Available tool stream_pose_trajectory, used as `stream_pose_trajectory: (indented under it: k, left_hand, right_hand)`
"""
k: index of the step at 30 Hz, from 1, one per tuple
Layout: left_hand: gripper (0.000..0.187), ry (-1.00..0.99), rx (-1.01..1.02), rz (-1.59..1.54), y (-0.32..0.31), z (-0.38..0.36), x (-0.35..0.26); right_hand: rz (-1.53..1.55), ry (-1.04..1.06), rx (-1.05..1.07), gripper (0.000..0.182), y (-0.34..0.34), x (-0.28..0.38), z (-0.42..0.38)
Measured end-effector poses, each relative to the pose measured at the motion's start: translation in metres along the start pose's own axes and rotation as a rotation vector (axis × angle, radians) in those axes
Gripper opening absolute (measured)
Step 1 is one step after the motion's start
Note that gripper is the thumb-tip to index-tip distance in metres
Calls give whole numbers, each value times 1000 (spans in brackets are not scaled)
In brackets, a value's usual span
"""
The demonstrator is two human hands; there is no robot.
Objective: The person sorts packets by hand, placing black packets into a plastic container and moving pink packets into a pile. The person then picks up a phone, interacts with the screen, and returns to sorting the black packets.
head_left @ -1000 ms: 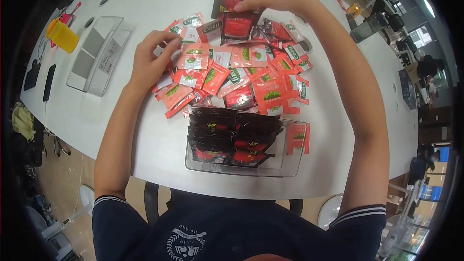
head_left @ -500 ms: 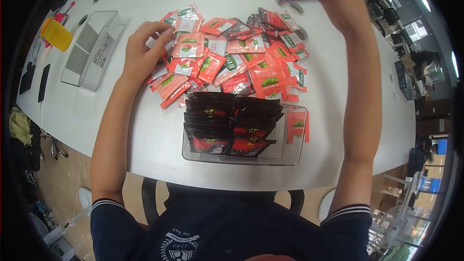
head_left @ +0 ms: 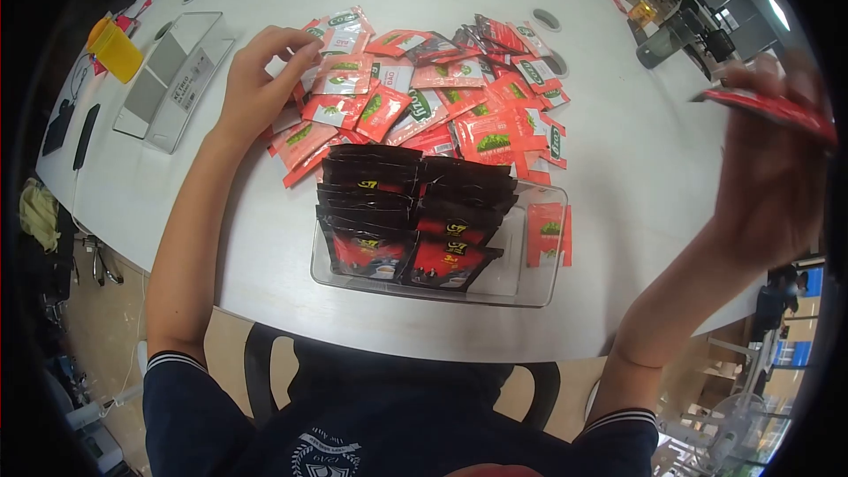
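My left hand rests at the left edge of a loose pile of red Cozy tea sachets, thumb and curled fingers apart and nothing visible between them. Far to the right, my right hand is raised above the table and blurred by motion. Its fingers grip a red-and-black sachet, seen nearly edge-on. In front of me a clear plastic box holds two rows of upright black-and-red G7 coffee sachets. Its right end shows bare bottom.
A single red sachet lies right of the box. At the left stand a clear acrylic holder with a label and a yellow container. A dark jar-like object stands on the far right of the white table.
My right hand has swung from the top of the view to the right and nearer, still carrying the sachet. The left hand has barely moved. The view has shifted slightly.
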State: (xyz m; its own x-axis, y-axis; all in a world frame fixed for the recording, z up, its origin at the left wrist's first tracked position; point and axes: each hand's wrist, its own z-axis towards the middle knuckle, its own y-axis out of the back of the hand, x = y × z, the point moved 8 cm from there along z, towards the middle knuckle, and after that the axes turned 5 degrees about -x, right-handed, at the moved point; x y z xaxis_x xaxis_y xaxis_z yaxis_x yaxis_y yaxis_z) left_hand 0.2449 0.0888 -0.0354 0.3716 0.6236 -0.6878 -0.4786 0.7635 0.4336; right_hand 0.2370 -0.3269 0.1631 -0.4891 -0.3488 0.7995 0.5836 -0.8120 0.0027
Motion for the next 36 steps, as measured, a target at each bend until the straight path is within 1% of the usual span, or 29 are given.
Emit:
stream_pose_trajectory:
  k: [7,14,20,24,25,26,27,28,29,30,31,32,34,36]
  left_hand:
    - [20,-106,-36,131,5,-2,-8]
    - [20,-88,-24,111,5,-1,-7]
    - [19,-91,-21,111,6,0,-6]
    - [19,-71,-23,124,7,-2,-6]
    - [18,-76,-29,102,9,-4,-2]
    - [18,-87,-41,66,7,-2,1]
    - [17,-71,-43,35,6,-2,5]
    - [16,-48,-45,13,4,-1,7]
    - [16,-74,-46,18,1,-1,0]
    - [15,-93,-46,39,4,-1,-5]
    - [15,-111,-45,70,7,0,-8]
    - [15,-126,-52,71,8,2,-11]
    - [15,-140,-61,81,9,0,-17]
    - [16,-147,-85,49,11,0,-24]
  right_hand:
    - [-2,144,98,31,-6,23,-17]
    - [-40,296,225,22,-25,31,-26]
    - [-67,436,346,22,-45,32,-33]
    - [-153,493,337,26,-51,12,-26]
    - [-171,484,325,27,-54,2,-24]
    - [-39,400,300,28,-56,-7,-19]
    - [226,271,246,31,-61,-25,-14]
    - [409,193,208,35,-63,-38,-9]
    - [527,140,153,40,-65,-51,-7]
    - [574,65,157,37,-68,-60,-5]
    - [634,20,105,35,-71,-68,-6]
    - [663,-62,-94,33,-69,-77,-8]
    - [690,-95,-117,34,-66,-95,-7]
    - [717,-209,-157,32,-61,-115,-8]
